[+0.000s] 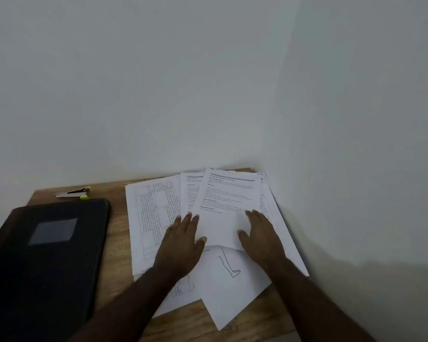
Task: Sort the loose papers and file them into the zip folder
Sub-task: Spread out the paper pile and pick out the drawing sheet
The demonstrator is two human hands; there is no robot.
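Note:
Several loose white papers (153, 218) lie spread in a messy pile on the right half of the wooden table (116, 257). On top is a printed text sheet (227, 208). My left hand (181, 245) lies flat on its left edge with fingers straight, thumb on the sheet. My right hand (260, 235) rests flat on its right edge. Below them a sheet with a leg drawing (229, 287) sticks out toward me. The black zip folder (42, 262) lies closed on the left of the table, apart from both hands.
A small stapler with yellow ends (76, 193) sits at the table's back edge behind the folder. White walls meet in a corner right behind and beside the papers. The table's near edge runs below the drawing sheet.

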